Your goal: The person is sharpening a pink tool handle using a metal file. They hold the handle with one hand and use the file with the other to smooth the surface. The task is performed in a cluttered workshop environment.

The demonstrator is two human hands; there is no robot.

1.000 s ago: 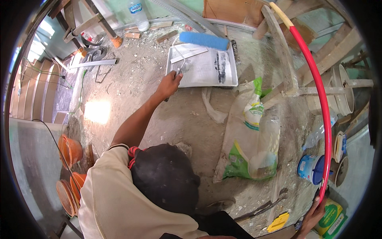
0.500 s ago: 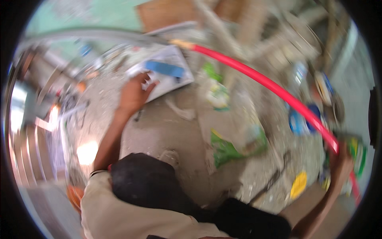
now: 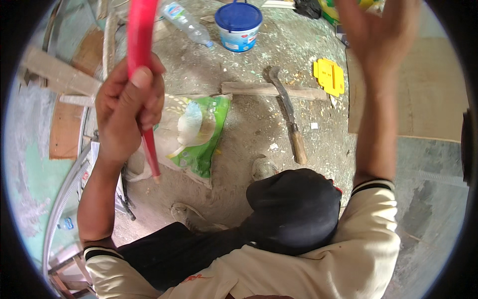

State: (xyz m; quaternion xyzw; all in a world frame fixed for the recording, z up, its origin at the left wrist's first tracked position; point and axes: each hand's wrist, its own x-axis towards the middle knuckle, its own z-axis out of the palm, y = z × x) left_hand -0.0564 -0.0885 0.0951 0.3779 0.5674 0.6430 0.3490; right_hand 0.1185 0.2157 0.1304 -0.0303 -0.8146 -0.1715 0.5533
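My left hand (image 3: 124, 112) grips a red pole (image 3: 141, 32) that runs from the top edge down to a pale tip below my fist. Up at the top right, my right hand (image 3: 378, 32) is blurred and partly cut off, its fingers apart and no object visible in it. Below the pole lies a green and white sack (image 3: 209, 144) on the dusty floor. A curved blade (image 3: 284, 94) with a wooden handle (image 3: 298, 147) rests across a wooden plank (image 3: 234, 88) between my arms.
A blue-lidded bucket (image 3: 236, 37) stands at the top beside a lying plastic bottle (image 3: 184, 25). A yellow plastic piece (image 3: 328, 76) lies near a cardboard sheet (image 3: 423, 89) on the right. Boards (image 3: 64, 67) and a curved metal strip (image 3: 64, 189) are along the left.
The view has swung rightward. My left hand has left the roller by the tray and now holds the red pole; my right hand has come off the pole and risen.
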